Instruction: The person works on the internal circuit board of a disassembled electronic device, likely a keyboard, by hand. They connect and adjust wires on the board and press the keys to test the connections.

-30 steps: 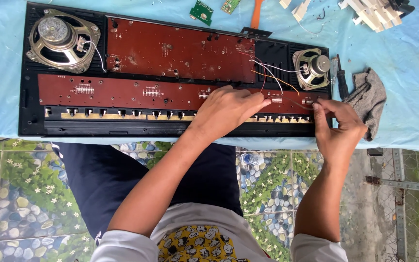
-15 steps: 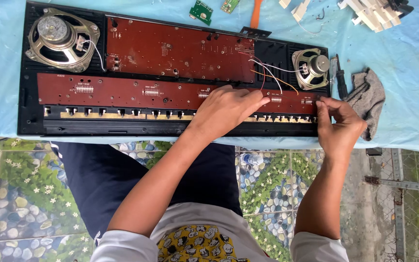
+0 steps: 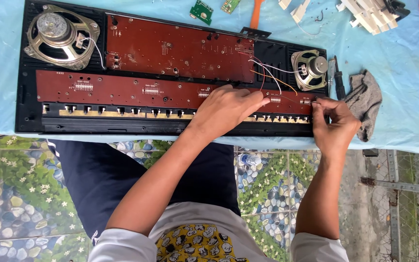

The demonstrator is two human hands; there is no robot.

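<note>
An opened black keyboard case lies upside down on a blue-covered table. Inside are two reddish-brown circuit boards, a wide upper one and a long narrow lower one. My left hand rests flat on the right part of the long board, fingertips pointing right. My right hand is at that board's right end, fingers pinched together on something small at the board's edge; what it is I cannot make out. Thin coloured wires run from the boards to the small speaker.
A large speaker sits in the case's left end. A grey rag and a dark tool lie right of the case. Small green boards, an orange handle and white plastic parts lie along the far edge.
My right hand has edged slightly up and left along the board's right end. My left hand has stayed in place on the long board.
</note>
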